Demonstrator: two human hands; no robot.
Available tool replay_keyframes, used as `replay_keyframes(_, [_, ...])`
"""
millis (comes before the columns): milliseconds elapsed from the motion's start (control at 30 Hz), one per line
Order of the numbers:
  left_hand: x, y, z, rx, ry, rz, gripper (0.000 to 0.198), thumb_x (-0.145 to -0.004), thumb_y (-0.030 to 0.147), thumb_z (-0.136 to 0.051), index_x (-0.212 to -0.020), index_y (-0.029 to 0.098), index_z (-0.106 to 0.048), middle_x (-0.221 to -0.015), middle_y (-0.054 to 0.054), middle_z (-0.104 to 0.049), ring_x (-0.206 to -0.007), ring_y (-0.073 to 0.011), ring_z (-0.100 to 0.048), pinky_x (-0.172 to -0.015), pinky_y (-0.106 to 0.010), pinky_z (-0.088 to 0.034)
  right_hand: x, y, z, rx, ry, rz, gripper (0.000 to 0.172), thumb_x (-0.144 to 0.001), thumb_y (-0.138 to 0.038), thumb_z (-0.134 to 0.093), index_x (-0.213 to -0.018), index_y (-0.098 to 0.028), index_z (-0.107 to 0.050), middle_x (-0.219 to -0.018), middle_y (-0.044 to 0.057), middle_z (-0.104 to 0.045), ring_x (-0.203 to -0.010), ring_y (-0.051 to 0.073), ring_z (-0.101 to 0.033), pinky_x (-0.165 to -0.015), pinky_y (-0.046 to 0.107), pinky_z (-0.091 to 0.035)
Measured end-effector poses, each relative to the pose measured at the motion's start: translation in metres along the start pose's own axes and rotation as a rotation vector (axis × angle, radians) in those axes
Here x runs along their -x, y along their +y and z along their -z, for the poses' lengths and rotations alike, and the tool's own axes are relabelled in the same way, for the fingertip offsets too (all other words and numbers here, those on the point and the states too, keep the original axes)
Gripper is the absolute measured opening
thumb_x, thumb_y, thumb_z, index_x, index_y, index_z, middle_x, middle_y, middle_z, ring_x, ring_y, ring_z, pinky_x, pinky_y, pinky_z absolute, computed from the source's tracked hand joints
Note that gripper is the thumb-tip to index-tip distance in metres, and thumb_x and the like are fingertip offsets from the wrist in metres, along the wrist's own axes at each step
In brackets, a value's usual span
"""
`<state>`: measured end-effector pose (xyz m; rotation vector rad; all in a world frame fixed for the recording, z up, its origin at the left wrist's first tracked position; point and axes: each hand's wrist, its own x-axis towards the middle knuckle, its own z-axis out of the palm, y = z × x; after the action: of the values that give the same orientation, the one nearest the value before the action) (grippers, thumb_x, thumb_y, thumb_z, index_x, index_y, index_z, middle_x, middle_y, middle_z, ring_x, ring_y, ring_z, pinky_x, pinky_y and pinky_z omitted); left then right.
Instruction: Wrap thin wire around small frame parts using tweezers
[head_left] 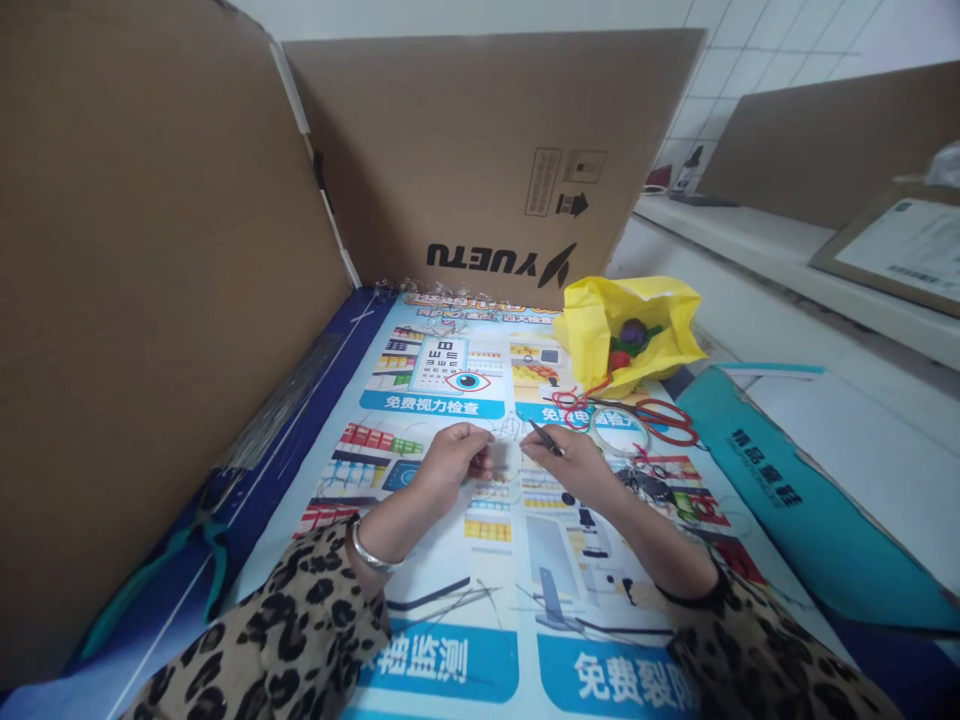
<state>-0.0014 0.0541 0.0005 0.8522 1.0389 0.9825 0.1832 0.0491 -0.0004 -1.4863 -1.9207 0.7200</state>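
Note:
My left hand [455, 458] is closed in a pinch above the printed sheet; whatever lies between its fingertips is too small to make out. To its right, my right hand [574, 465] grips a slim dark pointed tool [546, 438], its tip pointing up and left. The two hands are a short gap apart. Fine wire loops [513, 424] show faintly just beyond the fingertips. Loose thin wires [461, 600] lie on the sheet nearer to me, between my forearms.
A yellow bag [589, 335] holds balls of yarn. Near it are orange-handled scissors [667, 422] and a tape roll [619, 432]. Teal-handled pliers [217, 560] and a bundle of wires [281, 410] lie left. Cardboard walls [480, 130] stand behind and left; a teal box [780, 480] is right.

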Motion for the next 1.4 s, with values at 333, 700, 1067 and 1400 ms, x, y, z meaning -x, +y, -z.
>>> replay_keyframes(333, [0.004, 0.001, -0.002, -0.052, -0.141, 0.088, 0.015, -0.067, 0.025, -0.058, -0.063, 0.013, -0.05, -0.052, 0.001, -0.049, -0.043, -0.0066, -0.047, -0.04, -0.019, -0.039, -0.002, 0.002, -0.002, -0.045, -0.002, -0.051, 0.023, -0.076, -0.041, -0.051, -0.073, -0.019, -0.057, -0.063, -0.002, -0.056, -0.06, 0.012, -0.051, -0.056, 0.023, -0.038])
replay_keyframes(700, [0.002, -0.002, -0.003, -0.095, -0.189, 0.124, 0.019, -0.066, 0.029, -0.062, -0.064, 0.015, -0.049, -0.053, 0.003, -0.05, -0.041, -0.006, -0.046, -0.035, -0.017, -0.032, -0.003, 0.0, 0.002, -0.182, -0.056, -0.024, 0.022, -0.075, -0.038, -0.053, -0.079, -0.019, -0.061, -0.072, 0.0, -0.06, -0.067, 0.013, -0.052, -0.062, 0.024, -0.041])
replay_keyframes(1067, [0.001, -0.004, -0.002, -0.092, -0.224, 0.154, 0.02, -0.068, 0.031, -0.06, -0.068, 0.013, -0.053, -0.053, 0.004, -0.05, -0.035, -0.0031, -0.042, -0.033, -0.016, -0.029, -0.001, -0.004, 0.001, 0.158, -0.061, 0.096, 0.018, -0.083, -0.032, -0.041, -0.075, -0.02, -0.051, -0.066, -0.001, -0.053, -0.063, 0.013, -0.048, -0.057, 0.023, -0.033])
replay_keyframes(1400, [0.006, 0.001, -0.006, -0.052, -0.135, 0.102, 0.021, -0.068, 0.033, -0.06, -0.066, 0.015, -0.049, -0.047, 0.005, -0.044, -0.036, -0.0047, -0.04, -0.035, -0.017, -0.029, 0.001, -0.008, 0.003, 0.3, -0.088, 0.036, 0.011, -0.08, -0.028, -0.043, -0.076, -0.021, -0.051, -0.067, 0.0, -0.055, -0.06, 0.013, -0.048, -0.054, 0.023, -0.029])
